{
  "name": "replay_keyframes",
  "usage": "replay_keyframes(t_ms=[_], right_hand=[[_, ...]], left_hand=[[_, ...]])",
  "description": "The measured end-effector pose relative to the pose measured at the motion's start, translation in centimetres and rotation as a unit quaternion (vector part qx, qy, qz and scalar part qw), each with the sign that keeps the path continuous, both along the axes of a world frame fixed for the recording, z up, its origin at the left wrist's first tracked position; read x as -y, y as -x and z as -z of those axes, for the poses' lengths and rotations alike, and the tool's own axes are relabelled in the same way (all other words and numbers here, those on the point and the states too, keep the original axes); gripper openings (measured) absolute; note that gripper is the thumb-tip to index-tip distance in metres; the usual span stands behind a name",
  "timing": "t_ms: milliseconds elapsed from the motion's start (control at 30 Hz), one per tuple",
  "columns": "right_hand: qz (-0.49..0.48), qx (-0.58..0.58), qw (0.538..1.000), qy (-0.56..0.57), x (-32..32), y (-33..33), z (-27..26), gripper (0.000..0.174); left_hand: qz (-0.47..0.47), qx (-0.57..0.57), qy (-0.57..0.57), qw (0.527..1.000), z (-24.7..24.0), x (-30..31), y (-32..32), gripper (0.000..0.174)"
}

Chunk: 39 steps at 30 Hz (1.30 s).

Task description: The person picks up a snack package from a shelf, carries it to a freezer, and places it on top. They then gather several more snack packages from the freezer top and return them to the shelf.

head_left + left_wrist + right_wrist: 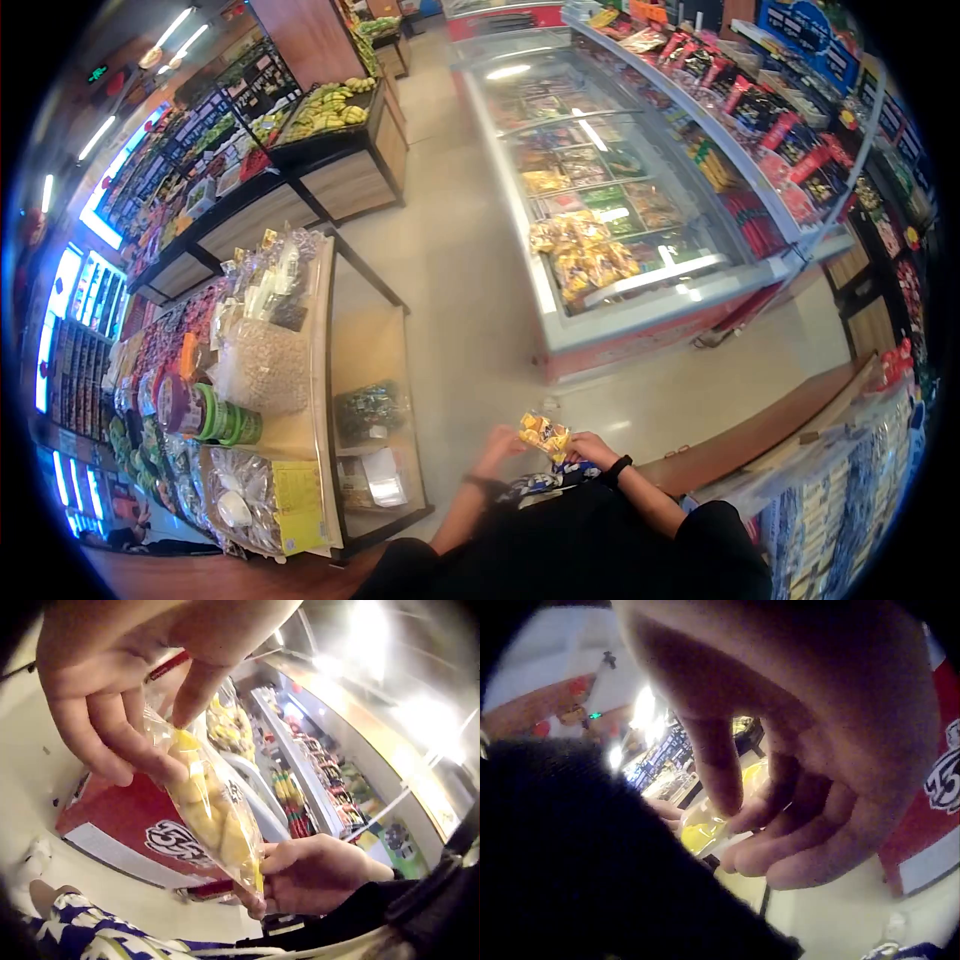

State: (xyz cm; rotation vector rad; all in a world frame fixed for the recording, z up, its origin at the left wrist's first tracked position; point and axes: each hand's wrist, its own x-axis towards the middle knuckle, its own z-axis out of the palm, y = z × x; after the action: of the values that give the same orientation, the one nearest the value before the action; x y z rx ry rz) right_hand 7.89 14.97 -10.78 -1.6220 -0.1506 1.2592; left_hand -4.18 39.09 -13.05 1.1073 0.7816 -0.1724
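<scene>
On the pale floor (440,270) stand a red-sided chest freezer (640,345) and, well apart from it, a wood-edged surface (318,400) that bears a bulky clear bag of pale pieces (265,365), purple and green tubs (228,422) just beside it and other clear bags (270,272), with a dark packet (368,408) on its lower shelf (360,335).

Yellow packet (545,435) between both hands (503,441) (592,450), glass-topped freezer (650,318) ahead, laden display table (322,330) to the left.

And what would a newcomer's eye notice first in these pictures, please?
Probably the clear bag of yellowish pieces, pinched at opposite ends by the left hand and the right hand, low centre in the head view. Next, the long freezer ahead, with yellow packets heaped at its near end.
</scene>
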Motion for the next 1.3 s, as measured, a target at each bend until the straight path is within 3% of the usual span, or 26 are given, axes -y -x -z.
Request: replay_keyframes(t_ms=[33, 167, 200, 333, 433, 533, 733, 867, 967, 1000, 1067, 1133, 1167, 1200, 1300], right_hand=[[-0.016, 0.020, 1.000, -0.002, -1.3, -1.2, 0.7, 0.017], [-0.056, 0.077, 0.995, -0.005, -5.6, -5.8, 1.1, 0.019], [-0.174, 0.273, 0.946, -0.010, -6.5, -7.7, 1.1, 0.019], [-0.073, 0.259, 0.963, -0.020, -10.1, -13.0, 4.0, 0.020], [0.014, 0.201, 0.979, -0.016, -11.2, -17.2, 4.8, 0.018], [0.095, 0.167, 0.981, 0.000, -10.8, -18.7, 5.1, 0.016], [0.275, 0.159, 0.948, 0.027, -10.4, -19.8, 5.7, 0.013], [0.334, 0.170, 0.921, 0.109, -11.6, -21.0, 4.8, 0.013], [0.368, 0.154, 0.903, 0.158, -13.2, -21.8, 2.3, 0.018], [0.380, 0.150, 0.896, 0.177, -14.0, -22.2, 1.9, 0.021], [0.436, 0.143, 0.867, 0.195, -15.9, -22.6, 4.2, 0.017], [0.467, 0.160, 0.833, 0.249, -16.9, -22.6, 4.8, 0.015], [0.470, 0.179, 0.814, 0.289, -17.7, -22.7, 3.9, 0.016], [0.471, 0.193, 0.795, 0.328, -18.8, -22.5, 3.7, 0.016], [0.518, 0.195, 0.724, 0.413, -21.2, -22.2, 4.0, 0.014]], left_hand=[[-0.039, 0.020, -0.012, 0.999, -3.1, -0.5, -0.6, 0.029], [0.018, -0.015, -0.071, 0.997, -2.0, -4.9, -5.2, 0.031], [0.043, -0.032, -0.114, 0.992, -1.5, -5.8, -6.8, 0.034], [0.095, 0.001, -0.136, 0.986, -0.7, -9.6, -12.4, 0.038], [0.109, 0.039, -0.204, 0.972, -3.9, -10.0, -17.4, 0.038], [0.162, 0.042, -0.166, 0.972, -5.6, -10.2, -22.5, 0.038], [0.273, 0.022, -0.103, 0.956, -8.1, -9.2, -32.8, 0.033], [0.380, 0.003, -0.110, 0.918, -5.2, -10.7, -39.1, 0.030], [0.473, -0.015, -0.032, 0.880, -6.1, -12.2, -43.0, 0.032], [0.511, 0.001, -0.081, 0.856, -5.6, -12.8, -44.1, 0.032], [0.626, 0.059, -0.105, 0.771, -2.9, -14.5, -46.8, 0.031], [0.734, 0.111, -0.208, 0.637, -2.4, -14.0, -49.4, 0.032], [0.774, 0.144, -0.254, 0.563, -2.0, -13.7, -50.6, 0.032], [0.769, 0.227, -0.276, 0.530, -2.7, -13.9, -51.0, 0.034], [0.758, 0.112, -0.122, 0.631, -1.6, -14.6, -53.4, 0.045]])
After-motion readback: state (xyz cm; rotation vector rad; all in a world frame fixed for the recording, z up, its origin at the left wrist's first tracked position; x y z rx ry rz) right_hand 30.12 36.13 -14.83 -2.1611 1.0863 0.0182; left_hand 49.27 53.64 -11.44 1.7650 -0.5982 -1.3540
